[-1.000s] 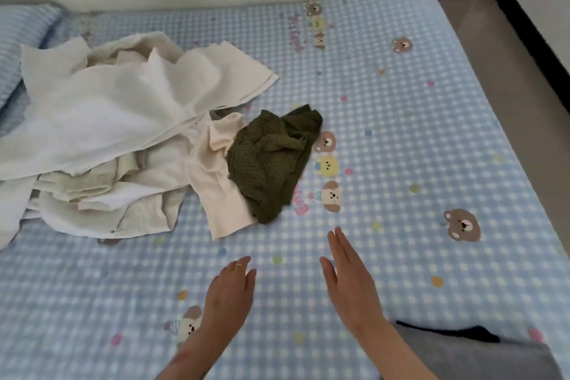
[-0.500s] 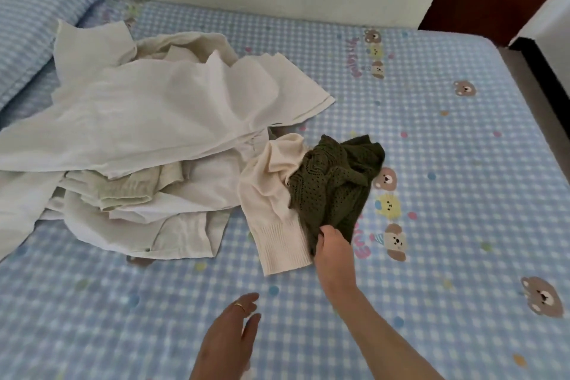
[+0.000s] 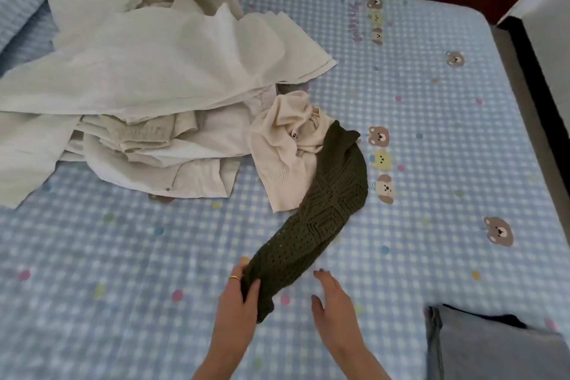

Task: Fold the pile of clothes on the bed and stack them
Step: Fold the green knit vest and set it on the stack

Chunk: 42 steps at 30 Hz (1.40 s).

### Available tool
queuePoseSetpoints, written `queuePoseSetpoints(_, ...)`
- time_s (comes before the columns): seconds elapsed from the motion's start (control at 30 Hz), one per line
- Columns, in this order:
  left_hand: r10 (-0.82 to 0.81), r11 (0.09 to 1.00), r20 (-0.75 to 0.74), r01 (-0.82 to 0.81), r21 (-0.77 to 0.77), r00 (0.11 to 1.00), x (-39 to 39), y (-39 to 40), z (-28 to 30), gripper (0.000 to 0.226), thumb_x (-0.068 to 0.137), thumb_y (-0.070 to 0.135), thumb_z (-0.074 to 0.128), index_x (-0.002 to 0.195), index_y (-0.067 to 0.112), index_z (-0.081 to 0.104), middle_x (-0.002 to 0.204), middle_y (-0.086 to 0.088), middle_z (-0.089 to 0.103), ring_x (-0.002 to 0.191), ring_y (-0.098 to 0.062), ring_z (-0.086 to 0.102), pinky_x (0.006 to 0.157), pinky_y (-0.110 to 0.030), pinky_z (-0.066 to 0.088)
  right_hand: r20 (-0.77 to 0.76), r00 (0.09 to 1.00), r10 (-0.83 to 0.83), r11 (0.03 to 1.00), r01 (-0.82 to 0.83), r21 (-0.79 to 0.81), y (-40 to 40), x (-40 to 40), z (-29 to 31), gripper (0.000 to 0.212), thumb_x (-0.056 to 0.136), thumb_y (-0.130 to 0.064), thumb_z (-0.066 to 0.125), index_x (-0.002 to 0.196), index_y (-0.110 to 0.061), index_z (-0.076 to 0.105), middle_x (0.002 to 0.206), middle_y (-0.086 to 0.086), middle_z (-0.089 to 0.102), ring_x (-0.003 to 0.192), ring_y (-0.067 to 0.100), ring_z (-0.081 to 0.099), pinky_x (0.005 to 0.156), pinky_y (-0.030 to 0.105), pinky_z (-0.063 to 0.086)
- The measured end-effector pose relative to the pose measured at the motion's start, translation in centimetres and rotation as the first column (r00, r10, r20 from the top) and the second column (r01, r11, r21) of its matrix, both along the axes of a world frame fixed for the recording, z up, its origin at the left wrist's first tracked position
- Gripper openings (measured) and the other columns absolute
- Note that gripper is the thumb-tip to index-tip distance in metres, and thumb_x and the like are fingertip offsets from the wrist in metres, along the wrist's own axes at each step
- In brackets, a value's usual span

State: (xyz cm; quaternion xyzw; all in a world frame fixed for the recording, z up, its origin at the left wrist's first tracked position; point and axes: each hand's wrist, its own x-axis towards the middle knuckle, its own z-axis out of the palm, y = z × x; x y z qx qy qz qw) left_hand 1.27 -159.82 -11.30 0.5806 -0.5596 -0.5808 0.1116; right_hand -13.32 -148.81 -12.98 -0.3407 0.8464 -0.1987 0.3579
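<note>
A dark olive knitted garment (image 3: 320, 213) lies stretched across the blue checked bed (image 3: 123, 256), from the pile down toward me. My left hand (image 3: 239, 296), with a ring on it, grips the garment's near end. My right hand (image 3: 331, 296) hovers just right of that end with straight fingers, holding nothing. A cream knitted top (image 3: 283, 145) lies partly under the olive garment's far end. Behind it sprawls a pile of white and beige clothes (image 3: 148, 71).
A folded grey garment (image 3: 493, 345) with a dark piece on it sits at the bed's near right corner. A blue pillow (image 3: 21, 0) lies at the far left. The bed's right edge drops to a grey floor (image 3: 543, 139).
The olive garment has been dragged out of the pile toward me. My right hand, which was pinching it, has let go, and my left hand now grips its near end.
</note>
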Motion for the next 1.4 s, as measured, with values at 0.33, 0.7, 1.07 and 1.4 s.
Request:
queuePoseSetpoints(0.33,-0.164,0.951,0.253,0.221,-0.218,0.953,7.8,0.0,-4.9,0.062,0.087,0.032,0.064,0.139,0.018,0.034,0.134,-0.001,0.042,0.12,-0.016,0.046,0.099,-0.031,0.042,-0.254,0.864,0.434,0.898,-0.436,0.053,-2.9,3.7,-6.9,0.073,0.096,-0.036,0.048,0.151,-0.027,0.001,0.156,-0.007,-0.014,0.144,0.01,-0.014,0.116,0.024,-0.006)
queuePoseSetpoints(0.7,0.084,0.946,0.065,-0.059,-0.319,0.994,7.4,-2.8,-5.2,0.037,0.082,-0.011,0.053,0.09,0.026,0.052,0.098,0.003,0.052,0.088,-0.012,0.054,0.08,-0.021,0.043,-0.159,0.973,0.165,0.948,-0.202,-0.248,-3.4,1.6,-2.0,0.024,0.098,-0.02,0.044,0.121,-0.014,0.048,0.107,-0.005,0.05,0.096,0.013,0.051,0.08,0.015,0.043)
queuePoseSetpoints(1.07,0.014,0.977,-0.134,-0.042,-0.211,0.991,8.3,-1.6,5.3,0.03,0.08,0.002,0.07,0.086,0.027,0.054,0.084,0.002,0.063,0.082,-0.003,0.061,0.064,-0.009,0.046,-0.261,0.902,0.345,0.913,-0.387,-0.131,0.5,-1.1,10.9,0.028,0.1,-0.019,0.041,0.125,-0.021,0.051,0.105,-0.007,0.059,0.073,0.009,0.058,0.061,0.022,0.046)
queuePoseSetpoints(1.4,-0.075,0.87,-0.04,0.046,-0.49,0.996,9.2,1.0,14.1,0.032,0.088,0.002,0.06,0.086,0.033,0.054,0.097,0.013,0.058,0.092,-0.003,0.057,0.075,-0.006,0.04,-0.24,0.97,0.043,0.935,-0.124,-0.334,6.0,-2.2,21.3,0.022,0.095,-0.008,0.051,0.103,-0.027,0.059,0.092,-0.01,0.063,0.081,0.004,0.061,0.069,0.023,0.051)
